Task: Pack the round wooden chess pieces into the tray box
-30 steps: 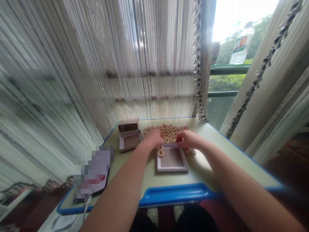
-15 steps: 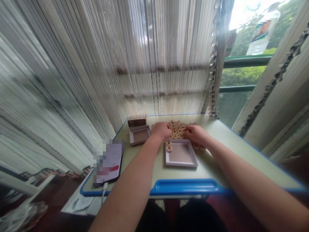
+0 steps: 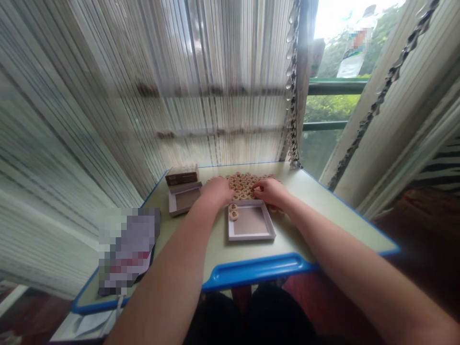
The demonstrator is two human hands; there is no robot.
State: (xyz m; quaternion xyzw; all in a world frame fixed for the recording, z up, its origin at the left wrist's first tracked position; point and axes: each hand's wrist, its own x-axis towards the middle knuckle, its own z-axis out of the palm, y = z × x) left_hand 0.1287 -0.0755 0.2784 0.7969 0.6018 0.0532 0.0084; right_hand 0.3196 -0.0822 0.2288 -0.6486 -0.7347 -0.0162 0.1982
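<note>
Near the centre of the frame, a crowd of round wooden pieces (image 3: 242, 184) lies closely packed on the pale green bench (image 3: 219, 239), and both of the person's hands reach in at it. The left hand (image 3: 220, 190), back uppermost with its fingers curled down, is at the left end of the crowd; its fingertips are blurred, so I cannot tell whether it grips a piece. The right hand (image 3: 269, 190) is at the right side of the crowd, thumb and fingers bent in toward the pieces; whether it pinches one cannot be told either. Just below the crowd sits a shallow white-walled box (image 3: 251, 237), with two pieces (image 3: 234, 212) one above the other in its upper left corner. Further left, partly behind the left forearm, is a second shallow box (image 3: 185, 197), and just above it stands a brown box (image 3: 182, 175). At lower left lies a phone (image 3: 138, 242), largely pixelated, with a white cable (image 3: 119, 309) below it. A blue trough (image 3: 258, 269) runs along the near edge. A string curtain (image 3: 215, 72) fills the upper left and centre; at upper right, a bottle (image 3: 354, 48) stands above a green rail (image 3: 336, 87).
</note>
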